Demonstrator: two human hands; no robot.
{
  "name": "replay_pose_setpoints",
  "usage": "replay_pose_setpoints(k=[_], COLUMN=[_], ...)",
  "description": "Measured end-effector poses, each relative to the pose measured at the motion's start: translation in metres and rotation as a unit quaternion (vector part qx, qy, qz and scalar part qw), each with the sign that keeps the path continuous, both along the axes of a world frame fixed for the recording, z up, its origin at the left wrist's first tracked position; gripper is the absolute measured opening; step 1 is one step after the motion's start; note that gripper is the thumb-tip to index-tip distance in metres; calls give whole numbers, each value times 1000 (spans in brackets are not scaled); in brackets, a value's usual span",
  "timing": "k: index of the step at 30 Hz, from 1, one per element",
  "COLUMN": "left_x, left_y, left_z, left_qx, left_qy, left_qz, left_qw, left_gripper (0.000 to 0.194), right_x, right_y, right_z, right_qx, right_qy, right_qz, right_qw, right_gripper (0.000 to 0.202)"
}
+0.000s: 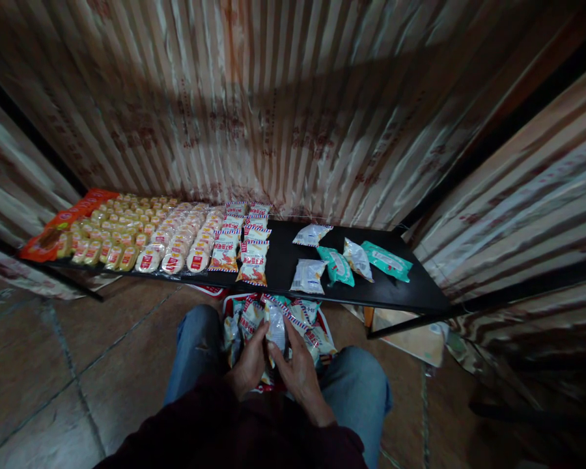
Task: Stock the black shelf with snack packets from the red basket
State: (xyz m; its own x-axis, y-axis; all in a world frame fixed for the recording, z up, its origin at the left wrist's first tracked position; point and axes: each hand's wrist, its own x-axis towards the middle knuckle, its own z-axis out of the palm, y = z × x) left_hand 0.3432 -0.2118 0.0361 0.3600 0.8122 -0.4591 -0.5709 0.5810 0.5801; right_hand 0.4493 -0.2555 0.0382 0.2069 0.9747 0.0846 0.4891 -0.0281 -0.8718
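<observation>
Between my knees, a silvery-white snack packet (275, 326) is held upright by both hands. My left hand (250, 358) grips its left edge, and my right hand (297, 368) has its right side, thumb across the lower front. Beneath and around it, a red-and-white basket (328, 326) is full of similar packets. Just beyond, on a black shelf (278, 260), two columns of upright-facing white and orange packets (252, 260) stand in line. Farther right on the shelf lie loose white packets (308, 276) and green packets (387, 260).
Round white wrapped cakes (173, 257), small yellow-green wrapped items (122, 254) and an orange bag (53, 234) cover the shelf's left part. Striped sheeting (273, 117) hangs behind. Dark frame bars run along both sides. A flat board (410, 335) lies on the floor at right.
</observation>
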Motion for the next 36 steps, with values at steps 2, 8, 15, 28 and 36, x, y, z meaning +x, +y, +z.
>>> replay_pose_setpoints(k=[2, 8, 15, 28, 36], left_x=[1, 3, 0, -3, -4], left_y=[0, -2, -1, 7, 20], left_z=[2, 2, -10, 1, -5], left_qx=[11, 8, 34, 125, 188], left_qy=[1, -19, -22, 114, 192], left_qz=[-14, -7, 13, -7, 14], left_qw=[1000, 1000, 999, 986, 963], left_gripper=[47, 55, 55, 57, 58], right_x=[-1, -4, 1, 23, 20], right_y=[1, 2, 3, 12, 23], right_z=[1, 3, 2, -3, -6], right_qx=[-16, -64, -92, -112, -104], right_qy=[12, 34, 106, 173, 188], right_qz=[-10, -29, -37, -66, -59], right_qw=[1000, 997, 989, 976, 975], right_gripper=[70, 80, 78, 72, 78])
